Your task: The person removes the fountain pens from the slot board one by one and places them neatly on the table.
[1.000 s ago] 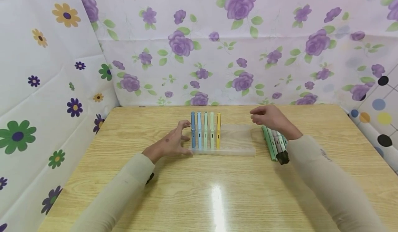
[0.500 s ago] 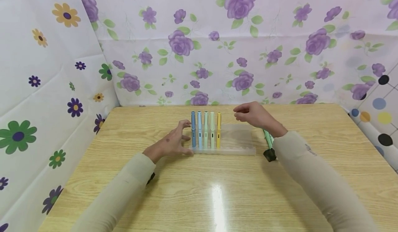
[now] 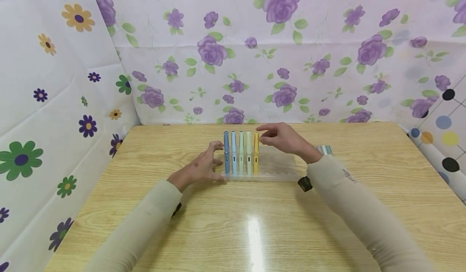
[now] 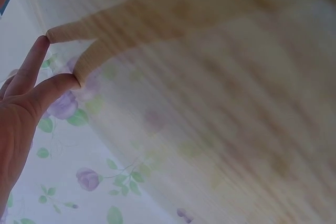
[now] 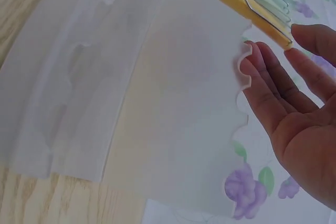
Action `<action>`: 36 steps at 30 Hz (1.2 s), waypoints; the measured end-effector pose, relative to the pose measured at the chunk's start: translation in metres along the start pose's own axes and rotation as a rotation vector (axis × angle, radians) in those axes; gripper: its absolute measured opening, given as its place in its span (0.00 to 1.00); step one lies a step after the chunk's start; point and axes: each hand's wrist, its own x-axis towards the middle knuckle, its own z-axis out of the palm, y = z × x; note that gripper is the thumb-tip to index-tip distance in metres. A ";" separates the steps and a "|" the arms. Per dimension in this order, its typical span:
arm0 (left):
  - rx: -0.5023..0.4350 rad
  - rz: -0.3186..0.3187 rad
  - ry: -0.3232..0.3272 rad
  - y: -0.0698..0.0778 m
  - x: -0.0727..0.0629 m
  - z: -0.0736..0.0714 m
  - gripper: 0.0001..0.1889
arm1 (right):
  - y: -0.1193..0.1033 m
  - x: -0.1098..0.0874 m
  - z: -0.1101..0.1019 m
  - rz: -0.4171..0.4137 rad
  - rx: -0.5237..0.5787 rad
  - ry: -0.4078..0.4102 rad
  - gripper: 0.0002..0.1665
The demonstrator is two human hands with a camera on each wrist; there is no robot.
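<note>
A clear pen stand (image 3: 278,162) with a scalloped edge sits on the table, several pens upright at its left: a dark blue pen (image 3: 227,152), a light blue pen (image 3: 234,152), two pale green pens and a yellow pen (image 3: 256,154). My left hand (image 3: 200,164) holds the stand's left end, thumb low at the front and index finger up beside the dark blue pen. At the yellow pen's cap end, the thumb and index finger of my right hand (image 5: 310,108) pinch from either side. My other right fingers reach behind the stand's scalloped edge.
More pens (image 3: 324,149) lie right of the stand, mostly hidden under my right forearm. Flowered cloth (image 3: 276,81) hangs behind the wooden table (image 3: 218,227) and along its left side. A black wrist mount (image 3: 305,183) hangs below my right wrist.
My right hand has moved left from above the loose pens, across the stand, to the yellow pen's top. The left hand and the standing pens have stayed put.
</note>
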 end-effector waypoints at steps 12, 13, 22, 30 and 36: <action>-0.010 -0.002 0.006 0.000 0.002 0.004 0.55 | 0.004 0.001 0.013 -0.033 0.092 0.035 0.18; -0.011 -0.003 0.006 0.000 0.002 0.004 0.55 | 0.005 0.001 0.014 -0.028 0.101 0.034 0.18; -0.003 0.005 0.009 -0.001 0.001 0.003 0.55 | 0.003 -0.001 0.007 -0.054 0.059 0.085 0.16; 0.006 0.002 0.012 -0.001 0.001 0.001 0.56 | 0.005 -0.007 -0.009 -0.037 0.057 0.127 0.18; -0.001 -0.010 0.014 0.001 0.001 0.001 0.56 | 0.014 -0.016 -0.022 -0.005 0.053 0.122 0.20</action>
